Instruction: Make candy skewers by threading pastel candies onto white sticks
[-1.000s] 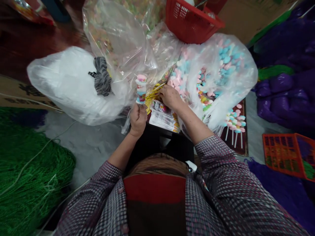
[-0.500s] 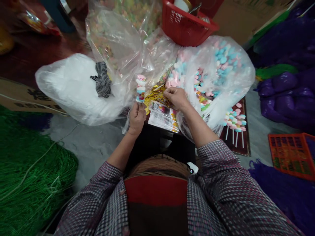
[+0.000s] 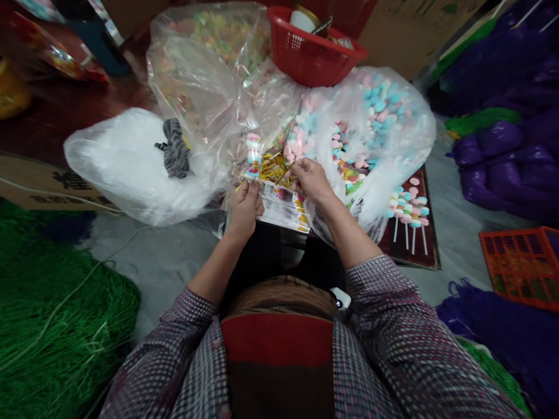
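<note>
My left hand (image 3: pixel 245 210) pinches the lower end of a small clear packet of stacked candy (image 3: pixel 253 156), which stands upright above the fingers. To its right, my right hand (image 3: pixel 309 177) is closed at the fingertips on a thin gold twist tie (image 3: pixel 288 170). Under and between the hands lie a pile of gold ties (image 3: pixel 273 167) and a fan of flat printed bags (image 3: pixel 282 209) at the table's front edge.
Behind the hands are a bag of ring-shaped candy (image 3: pixel 196 75), a red basket (image 3: pixel 314 55) and a bag of pastel marshmallows (image 3: pixel 393 110). A white bag (image 3: pixel 126 169) sits left. Marshmallow sticks (image 3: pixel 410 209) lie right, with an orange crate (image 3: pixel 519 262) beyond.
The right fingertips now hold a gold tie that was not visible between them before. The packet in my left hand has turned slightly. The whole view has shifted a little.
</note>
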Tool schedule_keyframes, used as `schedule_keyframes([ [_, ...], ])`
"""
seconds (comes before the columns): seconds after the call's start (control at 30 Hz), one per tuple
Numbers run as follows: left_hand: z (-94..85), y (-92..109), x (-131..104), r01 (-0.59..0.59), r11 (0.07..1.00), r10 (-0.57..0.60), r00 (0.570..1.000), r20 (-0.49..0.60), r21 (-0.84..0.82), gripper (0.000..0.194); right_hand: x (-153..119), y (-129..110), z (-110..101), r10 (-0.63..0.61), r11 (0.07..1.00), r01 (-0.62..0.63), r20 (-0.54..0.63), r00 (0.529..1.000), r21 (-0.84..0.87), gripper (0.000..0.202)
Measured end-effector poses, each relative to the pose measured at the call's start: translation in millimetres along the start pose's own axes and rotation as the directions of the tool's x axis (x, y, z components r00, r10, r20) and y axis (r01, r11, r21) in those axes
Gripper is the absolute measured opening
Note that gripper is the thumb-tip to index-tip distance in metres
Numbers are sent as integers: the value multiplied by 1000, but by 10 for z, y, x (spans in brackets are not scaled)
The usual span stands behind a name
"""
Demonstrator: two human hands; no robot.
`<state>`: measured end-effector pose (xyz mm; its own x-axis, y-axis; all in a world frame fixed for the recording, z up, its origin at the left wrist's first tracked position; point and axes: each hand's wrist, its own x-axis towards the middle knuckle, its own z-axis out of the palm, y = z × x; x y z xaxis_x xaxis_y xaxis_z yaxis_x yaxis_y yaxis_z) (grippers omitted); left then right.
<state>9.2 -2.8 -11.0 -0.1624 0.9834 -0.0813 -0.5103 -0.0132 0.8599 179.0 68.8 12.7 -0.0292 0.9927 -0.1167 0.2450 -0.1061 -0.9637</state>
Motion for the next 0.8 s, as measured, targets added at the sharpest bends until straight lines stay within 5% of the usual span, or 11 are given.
schedule_keyframes([
  [0.17,159,-2,145,64,998,-63,997,-45,27,29,-113,-43,-1,-129,983,129,12,992,-132,13],
  [0.37,358,-34,265,100,995,-99,992,81,-16,17,-229,-54,28,-316,856,306,48,948,-417,12],
  [0.57,431,3,455,28,999,-31,995,-96,-26,26,-141,45,-8,-308,705,255,38,951,-661,21],
  [0.7,408,100,460,-25,1000,26,999,-48,15,22,-160,-10,-64,-427,793,337,-69,902,-508,26],
  [0.8,426,131,331,-52,998,51,998,40,24,24,-280,-140,-24,-312,917,304,9,950,-260,30],
])
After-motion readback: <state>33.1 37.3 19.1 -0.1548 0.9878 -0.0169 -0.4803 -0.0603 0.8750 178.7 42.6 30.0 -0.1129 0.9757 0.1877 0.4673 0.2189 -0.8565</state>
